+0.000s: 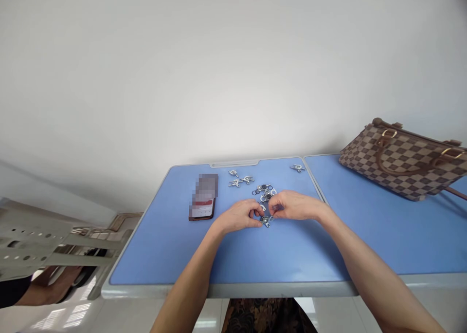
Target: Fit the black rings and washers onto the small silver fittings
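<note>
Both my hands rest on a blue table (182,245) near its middle. My left hand (239,215) has its fingers curled in a pinch on a small metal piece (266,220) lying in front of it. My right hand (296,206) is curled too, fingertips meeting the left hand's over the same small piece. Just beyond my fingers lies a loose heap of several small metal clasps (265,192). A few more clasps (240,178) lie farther back, and one clasp (298,168) sits alone near the table's far right corner.
A phone (204,197) in a dark case lies left of the clasps. A brown checkered handbag (404,160) stands on the adjoining blue table at the right. A pale metal rack (44,240) is at the lower left, with another person's arm (47,286) under it.
</note>
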The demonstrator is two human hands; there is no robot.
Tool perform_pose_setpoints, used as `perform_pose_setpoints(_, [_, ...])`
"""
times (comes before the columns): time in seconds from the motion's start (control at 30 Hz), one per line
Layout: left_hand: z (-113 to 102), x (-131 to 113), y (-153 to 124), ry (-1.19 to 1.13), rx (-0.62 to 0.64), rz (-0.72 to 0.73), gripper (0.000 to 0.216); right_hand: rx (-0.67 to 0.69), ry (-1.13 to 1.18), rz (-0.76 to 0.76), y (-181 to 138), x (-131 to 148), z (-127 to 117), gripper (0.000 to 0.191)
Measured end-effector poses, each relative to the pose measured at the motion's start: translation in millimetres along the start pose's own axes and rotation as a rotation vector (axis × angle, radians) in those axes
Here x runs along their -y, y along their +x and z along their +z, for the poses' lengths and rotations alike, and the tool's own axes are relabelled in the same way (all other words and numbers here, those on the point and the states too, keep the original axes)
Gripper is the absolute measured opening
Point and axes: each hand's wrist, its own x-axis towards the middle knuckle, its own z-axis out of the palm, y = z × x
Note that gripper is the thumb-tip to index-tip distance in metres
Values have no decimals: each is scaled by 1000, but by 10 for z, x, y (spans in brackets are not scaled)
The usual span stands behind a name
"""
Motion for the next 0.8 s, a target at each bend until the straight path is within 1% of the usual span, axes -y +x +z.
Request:
perform_pose_setpoints(0.37, [39, -4, 8, 61, -28, 24, 20, -4, -30, -46, 63, -13, 85, 11])
perform_pose_setpoints(0.6, [55, 11, 20, 37, -38, 36, 17, 6, 8, 24, 96, -6, 118, 11])
perform_pose_setpoints(0.7, [60, 15, 19, 36, -43, 35, 17, -10, 13, 47, 119, -16, 150, 8])
perform_pose_setpoints(0.8, [65, 17, 18, 28, -49, 34, 17, -36, -15, 78, 130, -10, 178, 12])
